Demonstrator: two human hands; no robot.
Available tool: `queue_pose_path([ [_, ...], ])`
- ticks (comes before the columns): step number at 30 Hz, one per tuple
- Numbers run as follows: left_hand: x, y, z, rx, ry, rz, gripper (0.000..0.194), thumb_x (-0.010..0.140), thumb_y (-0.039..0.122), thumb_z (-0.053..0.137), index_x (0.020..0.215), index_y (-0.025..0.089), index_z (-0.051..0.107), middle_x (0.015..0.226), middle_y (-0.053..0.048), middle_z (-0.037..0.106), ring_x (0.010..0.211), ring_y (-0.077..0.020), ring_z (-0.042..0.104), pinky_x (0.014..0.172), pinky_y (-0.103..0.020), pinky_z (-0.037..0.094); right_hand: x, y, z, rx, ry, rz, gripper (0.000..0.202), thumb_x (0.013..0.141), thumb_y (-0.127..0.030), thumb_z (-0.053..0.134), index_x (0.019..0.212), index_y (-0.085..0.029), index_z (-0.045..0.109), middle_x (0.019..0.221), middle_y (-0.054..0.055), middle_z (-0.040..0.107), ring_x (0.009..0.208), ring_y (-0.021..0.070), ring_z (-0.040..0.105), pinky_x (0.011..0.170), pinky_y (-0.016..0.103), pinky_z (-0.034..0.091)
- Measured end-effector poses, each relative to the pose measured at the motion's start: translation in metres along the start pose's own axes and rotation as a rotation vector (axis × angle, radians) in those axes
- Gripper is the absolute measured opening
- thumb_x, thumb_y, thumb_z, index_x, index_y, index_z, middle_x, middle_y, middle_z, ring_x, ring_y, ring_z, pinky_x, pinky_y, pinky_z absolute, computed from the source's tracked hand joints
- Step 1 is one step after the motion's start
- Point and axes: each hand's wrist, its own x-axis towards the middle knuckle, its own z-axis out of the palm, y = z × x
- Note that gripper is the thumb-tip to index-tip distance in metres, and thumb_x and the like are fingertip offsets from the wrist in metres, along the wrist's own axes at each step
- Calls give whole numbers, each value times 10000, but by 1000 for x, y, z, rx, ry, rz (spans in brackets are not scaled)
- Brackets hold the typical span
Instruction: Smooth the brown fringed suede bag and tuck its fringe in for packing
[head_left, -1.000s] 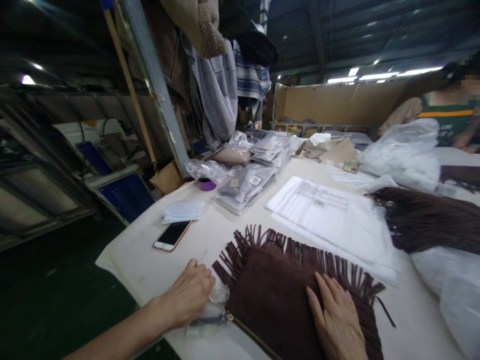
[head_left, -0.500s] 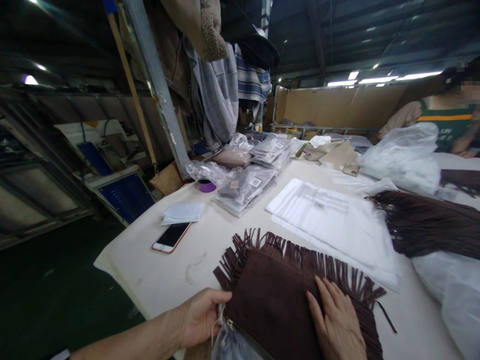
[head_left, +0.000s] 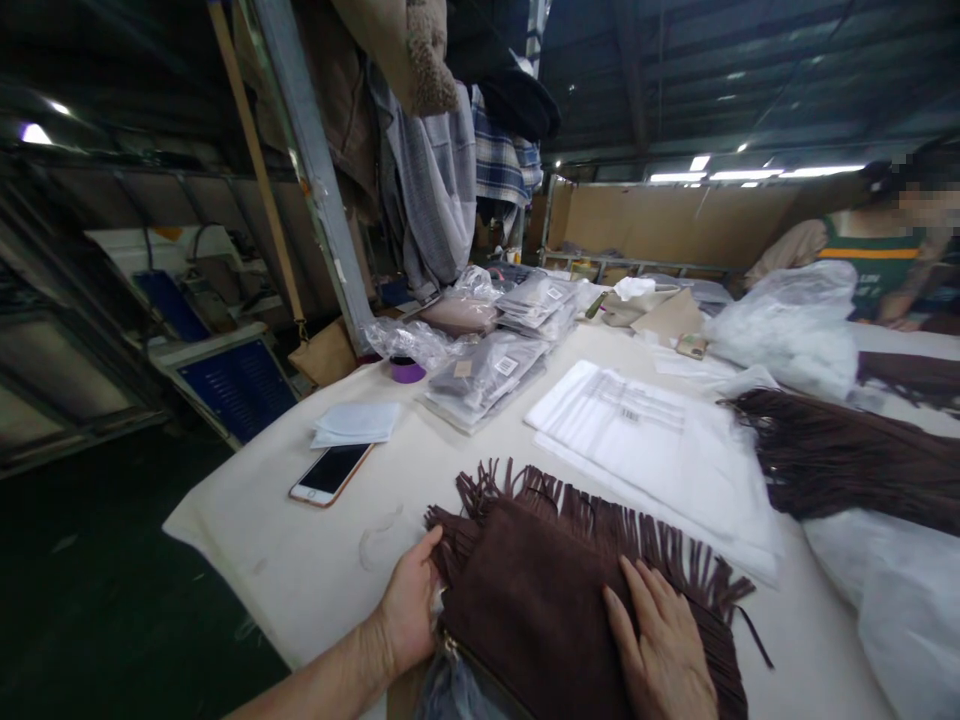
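A dark brown fringed pouch [head_left: 536, 600] lies on the white-covered table in front of me, its fringe fanned along the far and right sides. A zipper runs along its near left edge, where clear plastic [head_left: 457, 690] shows. My left hand [head_left: 411, 605] grips the pouch's left corner, thumb on the fringe and the other fingers partly hidden beneath. My right hand [head_left: 664, 640] rests flat on the pouch's right part, fingers stretched out.
Beyond the pouch lie white plastic bags [head_left: 645, 430] and packed grey items [head_left: 487, 380]. A phone [head_left: 330, 475] is at left, a purple tape roll [head_left: 407, 370] behind it. More brown fringe [head_left: 847, 450] lies at right. A co-worker [head_left: 862, 260] is across the table.
My left hand has moved up along the pouch's left edge, its thumb now on the corner fringe. My right hand stays flat on the pouch. The view has shifted slightly.
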Motion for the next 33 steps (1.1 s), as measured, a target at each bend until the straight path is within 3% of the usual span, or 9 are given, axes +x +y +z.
queue_pose_path([
  [3,-5,-3,-5,30,-48,47,540,845,514,368,1161,116,550,991,-119,669,969,-291,612,973,-477,396,0,2,0,-3,13,-22,356,869,-215,323,901,-193,677,1044,124,654,982,297,577,779,452,504],
  [9,5,-4,-10,104,-165,-107,578,791,544,487,1136,86,562,999,-146,663,1008,-327,590,1001,-508,353,-4,5,4,-11,-10,-72,384,841,-147,310,939,-241,669,1068,106,655,1008,295,576,804,465,487],
  [14,22,7,-3,225,-210,-4,635,758,598,479,1097,71,582,1022,-160,652,1043,-340,568,1020,-519,332,-10,-7,17,-24,-48,160,392,891,-288,295,958,-194,669,1087,109,653,1044,278,571,862,466,480],
  [18,17,15,11,935,-34,164,585,787,587,481,1123,117,575,1152,-139,602,1173,-319,475,1082,-474,263,-11,-13,19,51,-92,228,427,909,-352,266,1034,-209,650,1141,79,639,1094,258,545,918,459,446],
  [21,14,8,23,1444,28,263,774,687,542,655,1276,87,442,1423,-164,296,1348,-324,170,1133,-469,57,-9,-12,13,78,-124,217,456,921,-359,237,1049,-201,645,1150,82,638,1092,262,544,926,466,427],
  [23,16,-3,29,1761,36,277,899,720,555,609,1368,45,253,1472,-180,84,1367,-317,8,1123,-500,-6,-6,-11,7,98,-133,197,449,925,-323,231,1032,-203,651,1153,88,636,1095,274,543,925,473,415],
  [25,20,-16,33,2016,15,277,884,794,578,487,1391,33,127,1472,-195,29,1364,-317,-24,1118,-529,10,-3,-12,3,116,-142,194,439,925,-313,242,1041,-188,646,1163,102,630,1096,286,543,922,478,411],
  [29,29,-37,42,2076,-107,343,853,822,573,451,1393,41,106,1472,-195,5,1361,-307,-48,1123,-519,48,2,-13,-1,142,-190,292,449,915,-383,285,1135,-138,591,1185,136,611,1105,286,542,931,471,413],
  [33,35,-51,52,2066,-209,369,841,831,561,447,1388,29,110,1460,-220,-8,1356,-318,-60,1112,-537,54,0,-13,2,201,-218,288,394,905,-325,301,1102,-193,616,1210,110,605,1131,287,533,954,496,400],
])
